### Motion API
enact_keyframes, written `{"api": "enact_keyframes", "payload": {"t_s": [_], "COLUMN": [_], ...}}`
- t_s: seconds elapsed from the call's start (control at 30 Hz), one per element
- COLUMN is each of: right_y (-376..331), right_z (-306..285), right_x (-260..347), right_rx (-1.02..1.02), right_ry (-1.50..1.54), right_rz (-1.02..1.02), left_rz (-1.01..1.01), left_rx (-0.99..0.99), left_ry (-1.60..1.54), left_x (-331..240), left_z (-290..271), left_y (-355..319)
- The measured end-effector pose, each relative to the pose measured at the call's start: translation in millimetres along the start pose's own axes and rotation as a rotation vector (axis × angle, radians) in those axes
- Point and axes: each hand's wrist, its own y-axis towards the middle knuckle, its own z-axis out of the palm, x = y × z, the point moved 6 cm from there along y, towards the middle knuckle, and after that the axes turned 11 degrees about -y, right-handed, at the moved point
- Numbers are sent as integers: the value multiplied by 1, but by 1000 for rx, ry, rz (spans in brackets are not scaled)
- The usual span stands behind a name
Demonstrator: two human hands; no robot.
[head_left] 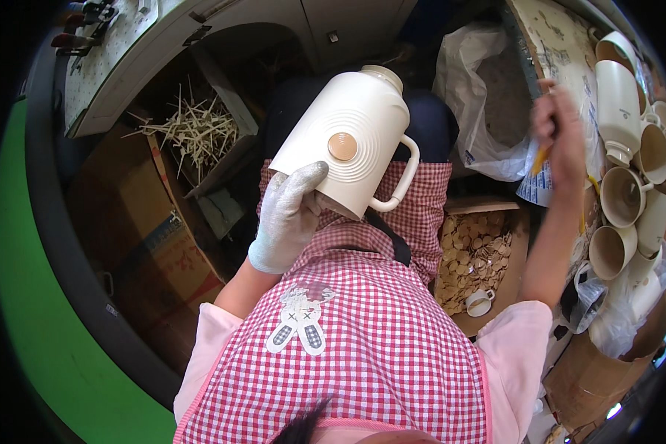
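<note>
A cream plastic jug shell (355,122) with a side handle leans over my lap, its threaded neck pointing up and away. On its side, concentric rings surround a round tan disc (342,146). My left hand (287,214), in a whitish glove, grips the shell's lower end, thumb on the outside and the other fingers mostly hidden beneath. My bare right hand (562,129) is raised at the right beside the bench, blurred by motion. It looks closed around a slim tool with a yellow part (539,160) sticking out below the fist; the tool's exact kind is unclear.
Several cream jug shells (620,196) are stacked along the right-hand bench (559,37). Below it, an open carton (522,259) holds many tan discs and a small white cup (479,302). A clear plastic bag (470,96) hangs nearby. Thin sticks (200,133) fill a box at left.
</note>
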Motion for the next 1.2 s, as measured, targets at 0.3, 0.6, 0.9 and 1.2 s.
{"api": "enact_keyframes", "payload": {"t_s": [0.3, 0.6, 0.9, 1.2], "right_y": [-111, -126, -140, -137], "right_z": [213, 219, 229, 239], "right_x": [6, -3, 14, 0], "right_rx": [111, 91, -12, -111], "right_ry": [-902, -922, -1364, -1671], "right_rz": [-496, -539, -615, -596], "left_rz": [24, 67, 182, 277], "left_rx": [-19, -42, -21, 68], "left_ry": [110, 91, 317, 728], "left_x": [7, 14, 8, 20], "left_z": [4, -7, 11, 3], "left_y": [-6, -9, -13, 7]}}
